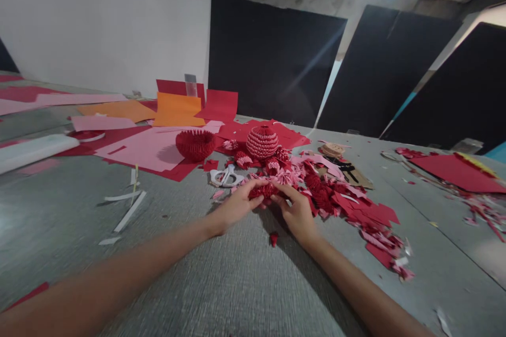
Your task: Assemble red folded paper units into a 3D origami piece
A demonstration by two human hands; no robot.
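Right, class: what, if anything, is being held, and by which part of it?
A red folded-paper piece, held by its two opposite sides, between the left hand and the right hand.

left grip [237,204], right grip [296,212]: holding red folded-paper piece [263,191] | scissors [225,175]: near left grip | paper ball [262,142]: beyond

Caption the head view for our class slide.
Left hand and right hand hold a red paper piece before a striped paper ball.

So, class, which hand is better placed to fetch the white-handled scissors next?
Probably the left hand: it is nearer the white-handled scissors, with the right hand farther across. Both hands hold the red folded-paper piece.
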